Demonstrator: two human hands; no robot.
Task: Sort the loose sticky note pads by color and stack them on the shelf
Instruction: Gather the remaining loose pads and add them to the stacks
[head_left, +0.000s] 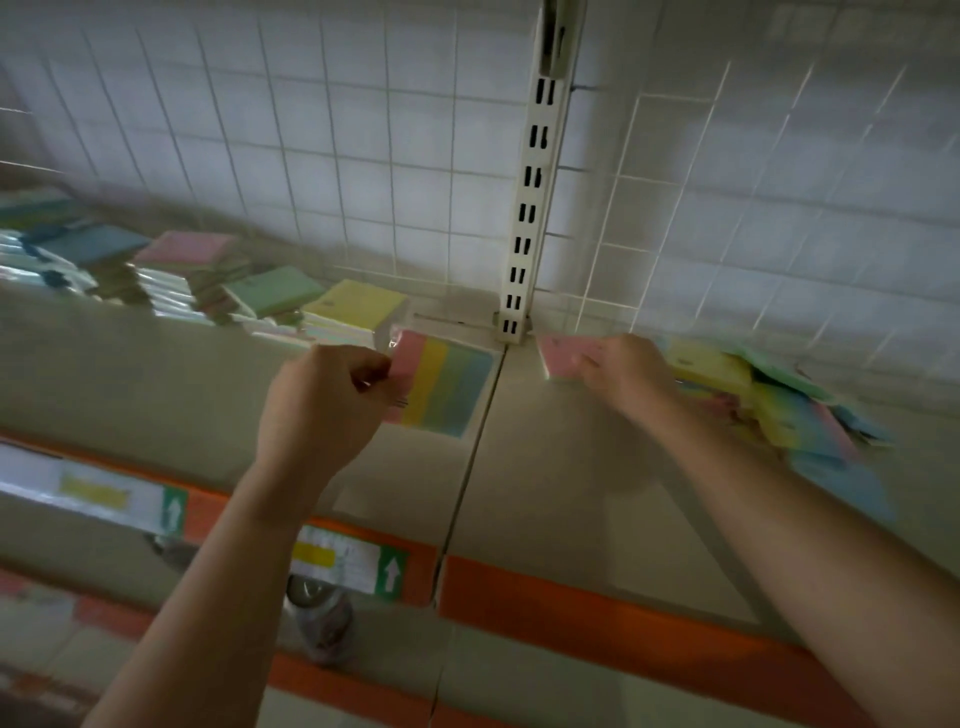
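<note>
One head-worn wide-angle view looks forward and down, close over the beige metal shelf (545, 467), white wire-grid back panel (363, 156) toward 12 o'clock.

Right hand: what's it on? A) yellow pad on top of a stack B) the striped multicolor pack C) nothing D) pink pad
D: the right hand grips a pink pad just right of the slotted shelf post, beside the loose pile; the left hand holds the striped pack.

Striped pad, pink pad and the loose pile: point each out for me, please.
striped pad (447, 387), head view, on its yellow and green stripes.
pink pad (563, 353), head view, on its pink top face.
loose pile (779, 400), head view, on a yellow pad in the heap.
</note>
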